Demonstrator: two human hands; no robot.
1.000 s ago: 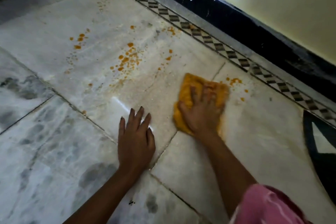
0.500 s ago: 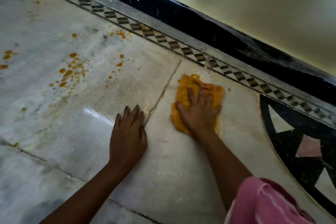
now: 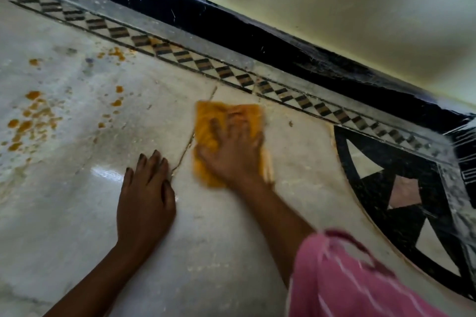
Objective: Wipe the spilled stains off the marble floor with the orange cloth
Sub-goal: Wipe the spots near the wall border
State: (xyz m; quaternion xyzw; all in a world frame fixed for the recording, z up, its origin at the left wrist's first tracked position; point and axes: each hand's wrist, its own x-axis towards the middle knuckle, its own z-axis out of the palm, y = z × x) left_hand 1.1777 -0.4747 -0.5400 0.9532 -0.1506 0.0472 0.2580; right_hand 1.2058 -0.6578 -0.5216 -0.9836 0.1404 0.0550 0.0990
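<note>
A pink sleeve (image 3: 347,280) with thin white stripes and a darker hem is worn on the right arm, while the left hand (image 3: 144,201) and the right hand (image 3: 233,154) are left uncovered.

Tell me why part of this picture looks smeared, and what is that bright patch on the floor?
Head view: the right hand and the orange cloth under it are smeared by motion blur, while the left hand looks sharper; the white patch beside it is glare on the polished marble floor; the far-right edge is streaked.
</note>
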